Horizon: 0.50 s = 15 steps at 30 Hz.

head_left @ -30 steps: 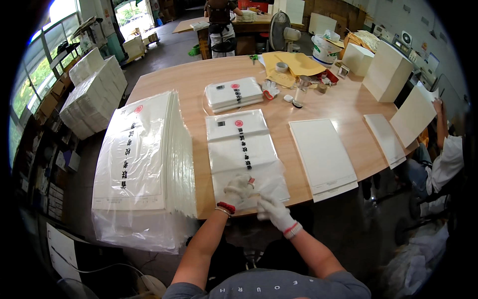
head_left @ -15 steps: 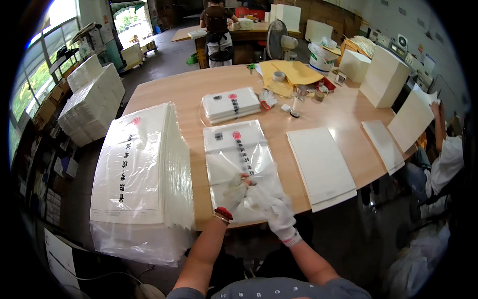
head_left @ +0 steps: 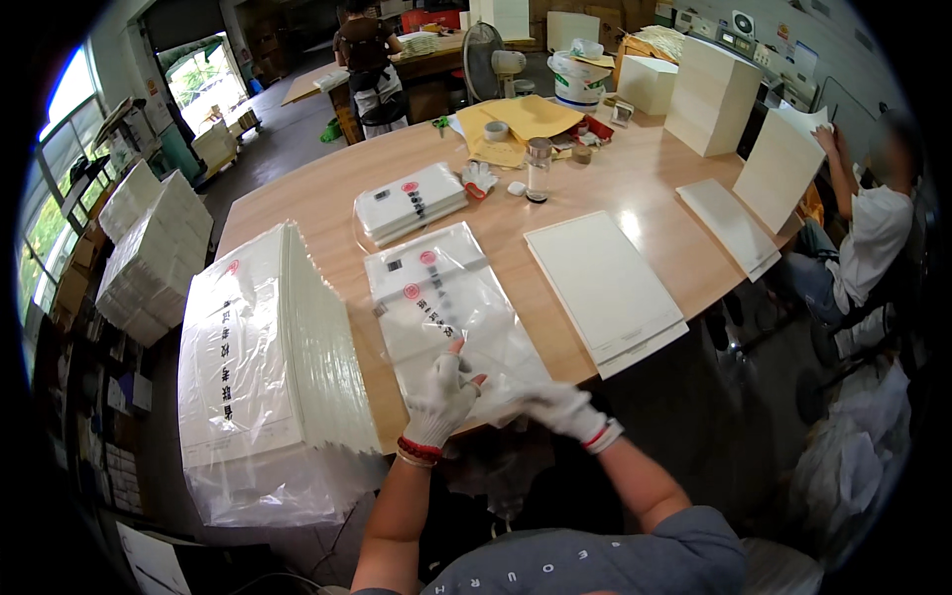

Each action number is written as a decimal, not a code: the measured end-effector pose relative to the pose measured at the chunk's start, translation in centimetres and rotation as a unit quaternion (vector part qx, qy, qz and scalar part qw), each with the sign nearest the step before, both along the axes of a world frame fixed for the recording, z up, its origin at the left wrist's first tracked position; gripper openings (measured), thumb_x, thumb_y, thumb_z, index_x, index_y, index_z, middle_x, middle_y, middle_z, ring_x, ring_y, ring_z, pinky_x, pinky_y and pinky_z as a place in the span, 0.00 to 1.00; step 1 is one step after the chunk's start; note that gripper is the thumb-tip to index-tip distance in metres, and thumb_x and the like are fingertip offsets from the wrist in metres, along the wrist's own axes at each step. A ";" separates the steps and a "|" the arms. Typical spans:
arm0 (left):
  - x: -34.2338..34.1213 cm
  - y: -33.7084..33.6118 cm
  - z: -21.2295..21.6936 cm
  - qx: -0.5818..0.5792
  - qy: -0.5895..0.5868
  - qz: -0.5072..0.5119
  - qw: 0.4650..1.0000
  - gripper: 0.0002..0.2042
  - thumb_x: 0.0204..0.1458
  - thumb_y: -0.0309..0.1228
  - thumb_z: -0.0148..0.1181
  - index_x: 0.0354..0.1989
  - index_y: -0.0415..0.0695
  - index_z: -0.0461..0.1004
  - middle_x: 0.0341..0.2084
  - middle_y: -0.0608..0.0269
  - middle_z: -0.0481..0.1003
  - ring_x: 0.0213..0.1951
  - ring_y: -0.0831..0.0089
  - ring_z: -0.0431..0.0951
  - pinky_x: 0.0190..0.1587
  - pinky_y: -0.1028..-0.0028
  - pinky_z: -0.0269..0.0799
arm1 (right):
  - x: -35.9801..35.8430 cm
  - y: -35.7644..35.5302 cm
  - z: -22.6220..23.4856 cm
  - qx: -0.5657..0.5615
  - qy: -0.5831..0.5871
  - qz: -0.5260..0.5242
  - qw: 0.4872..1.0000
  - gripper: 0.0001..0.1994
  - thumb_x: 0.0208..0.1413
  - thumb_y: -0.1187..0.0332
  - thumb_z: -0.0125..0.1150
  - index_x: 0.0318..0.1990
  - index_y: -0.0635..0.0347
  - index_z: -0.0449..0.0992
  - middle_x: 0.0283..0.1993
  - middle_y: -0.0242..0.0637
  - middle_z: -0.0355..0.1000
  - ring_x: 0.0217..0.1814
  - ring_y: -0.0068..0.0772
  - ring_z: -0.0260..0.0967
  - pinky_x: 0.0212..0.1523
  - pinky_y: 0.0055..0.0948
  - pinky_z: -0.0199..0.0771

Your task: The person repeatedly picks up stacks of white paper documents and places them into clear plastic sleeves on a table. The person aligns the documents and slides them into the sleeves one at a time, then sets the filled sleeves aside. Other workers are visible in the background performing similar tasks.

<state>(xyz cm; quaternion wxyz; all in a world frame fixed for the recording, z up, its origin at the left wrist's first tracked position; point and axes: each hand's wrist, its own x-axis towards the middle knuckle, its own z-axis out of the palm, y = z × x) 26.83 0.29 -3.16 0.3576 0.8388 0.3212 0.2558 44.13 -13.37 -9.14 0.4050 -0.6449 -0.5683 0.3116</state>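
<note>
Both my hands wear white gloves and work at the near edge of a clear plastic bag (head_left: 446, 307) with black print and red dots, lying on the wooden table (head_left: 327, 198). My left hand (head_left: 442, 395) pinches the bag's open end with thumb and fingers. My right hand (head_left: 555, 409) grips the same edge just to the right and pulls it toward me. A second clear bag lies beneath the top one.
A tall stack of white sheets in plastic wrap (head_left: 260, 367) stands at my left. White boards (head_left: 605, 288) lie to the right, a small stack of packed bags (head_left: 409, 202) farther back. A seated person (head_left: 868, 228) handles boards at right; another person stands at the far desk (head_left: 362, 59).
My hands have shifted slightly toward me and to the right along the bag's near edge, lifting the plastic opening. The view has tilted a little.
</note>
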 end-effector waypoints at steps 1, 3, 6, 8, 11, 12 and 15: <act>0.0 -0.4 -0.2 0.064 -0.008 0.005 0.998 0.29 0.41 0.22 0.63 0.55 0.35 0.61 0.32 0.55 0.74 0.37 0.67 0.75 0.38 0.72 0.70 | 3.1 -1.2 -1.0 0.044 -0.088 -0.046 0.994 0.14 0.50 0.64 0.59 0.43 0.59 0.72 0.36 0.42 0.71 0.39 0.39 0.69 0.40 0.33 0.70; -0.5 -1.0 -0.4 0.170 -0.026 0.025 0.985 0.29 0.38 0.22 0.65 0.53 0.35 0.63 0.37 0.51 0.72 0.38 0.61 0.74 0.39 0.70 0.71 | 9.1 -2.3 -4.1 0.045 -0.278 -0.147 0.948 0.22 0.49 0.59 0.59 0.50 0.59 0.68 0.43 0.45 0.70 0.47 0.47 0.66 0.48 0.38 0.67; -0.8 -2.1 0.2 0.257 -0.018 0.061 0.964 0.28 0.38 0.21 0.65 0.52 0.34 0.64 0.37 0.51 0.72 0.39 0.59 0.74 0.40 0.69 0.71 | 14.0 -3.7 -6.7 0.033 -0.428 -0.185 0.884 0.30 0.48 0.56 0.60 0.56 0.61 0.61 0.49 0.48 0.66 0.52 0.52 0.61 0.53 0.41 0.63; -1.4 -3.0 0.2 0.256 -0.047 0.092 0.961 0.27 0.38 0.23 0.64 0.51 0.37 0.65 0.39 0.51 0.71 0.40 0.55 0.73 0.42 0.66 0.71 | 15.4 -4.0 -7.6 0.066 -0.452 -0.174 0.872 0.31 0.47 0.56 0.60 0.57 0.61 0.60 0.50 0.49 0.65 0.52 0.52 0.61 0.54 0.42 0.62; -1.9 -5.2 -0.6 0.265 -0.080 0.104 0.955 0.25 0.38 0.24 0.64 0.49 0.41 0.66 0.41 0.52 0.71 0.40 0.54 0.73 0.42 0.65 0.71 | 15.1 -3.5 -7.6 0.169 -0.448 -0.201 0.855 0.25 0.48 0.57 0.59 0.51 0.59 0.66 0.41 0.46 0.71 0.44 0.50 0.67 0.45 0.42 0.68; -2.1 -6.1 -0.8 0.269 -0.085 0.103 0.954 0.25 0.38 0.25 0.64 0.49 0.42 0.67 0.41 0.53 0.71 0.40 0.54 0.73 0.41 0.64 0.72 | 15.8 -3.3 -7.7 0.110 -0.457 -0.200 0.860 0.21 0.49 0.57 0.58 0.48 0.58 0.67 0.38 0.46 0.72 0.41 0.49 0.68 0.42 0.42 0.69; -0.6 -9.8 0.3 0.290 -0.081 0.013 0.953 0.21 0.36 0.26 0.65 0.43 0.49 0.72 0.35 0.58 0.74 0.36 0.59 0.75 0.35 0.67 0.73 | 17.9 -2.6 -8.6 0.097 -0.419 -0.232 0.873 0.11 0.53 0.58 0.51 0.31 0.55 0.70 0.25 0.46 0.72 0.25 0.49 0.70 0.26 0.45 0.69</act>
